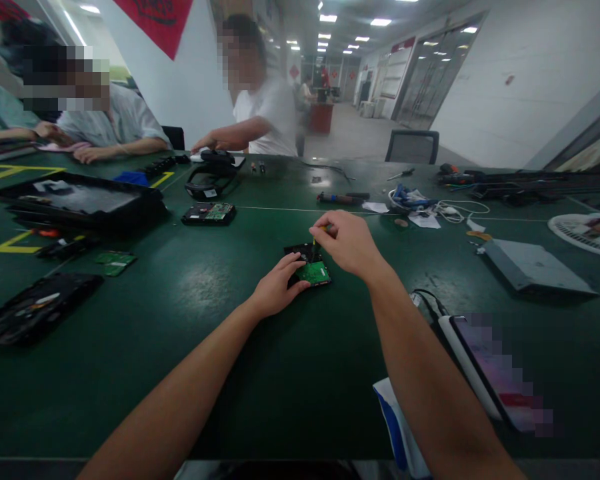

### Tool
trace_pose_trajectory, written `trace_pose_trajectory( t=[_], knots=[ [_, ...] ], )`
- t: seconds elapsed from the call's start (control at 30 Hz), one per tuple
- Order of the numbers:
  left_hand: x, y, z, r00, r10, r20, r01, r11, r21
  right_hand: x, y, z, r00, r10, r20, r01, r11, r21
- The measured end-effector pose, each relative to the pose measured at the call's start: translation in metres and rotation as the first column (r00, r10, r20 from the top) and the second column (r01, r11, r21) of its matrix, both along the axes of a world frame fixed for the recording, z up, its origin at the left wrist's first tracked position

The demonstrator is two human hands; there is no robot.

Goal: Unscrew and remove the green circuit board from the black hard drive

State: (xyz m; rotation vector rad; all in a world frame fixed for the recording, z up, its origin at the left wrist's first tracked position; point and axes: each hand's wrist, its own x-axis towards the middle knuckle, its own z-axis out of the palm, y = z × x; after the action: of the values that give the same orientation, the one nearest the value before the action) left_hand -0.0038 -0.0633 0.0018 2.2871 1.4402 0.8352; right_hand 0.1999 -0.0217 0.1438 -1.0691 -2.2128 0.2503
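A small black hard drive with a green circuit board on its near part lies flat on the table. My left hand grips it from the left, the thumb at the near edge and the fingers across its top. Closed around the yellow handle of a screwdriver is my right hand, above the drive's far right side. The screwdriver stands nearly upright with its shaft down against the drive. Its exact tip contact is too small to make out.
Another hard drive, a loose green board and black trays lie to the left. On the right are a phone, a grey metal box and cables. Across the table, a person in white reaches over it.
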Motion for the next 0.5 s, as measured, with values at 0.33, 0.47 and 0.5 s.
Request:
trace_pose_trajectory(
  t=[0.33,0.47,0.5],
  knots=[
    [-0.0006,-0.0004,0.0003,1.000,0.015,0.004,-0.015,0.999,-0.029,0.0003,-0.0023,0.0006,0.999,0.034,-0.038,-0.037,0.994,-0.100],
    [-0.0008,-0.0002,0.0003,1.000,0.021,0.005,-0.021,0.999,-0.035,0.0007,-0.0020,-0.0008,0.990,0.040,-0.133,-0.069,0.973,-0.219],
    [-0.0009,-0.0001,0.0002,1.000,0.021,0.005,-0.021,0.999,-0.035,0.0005,-0.0024,-0.0006,0.989,0.044,-0.142,-0.076,0.971,-0.228]
  ],
)
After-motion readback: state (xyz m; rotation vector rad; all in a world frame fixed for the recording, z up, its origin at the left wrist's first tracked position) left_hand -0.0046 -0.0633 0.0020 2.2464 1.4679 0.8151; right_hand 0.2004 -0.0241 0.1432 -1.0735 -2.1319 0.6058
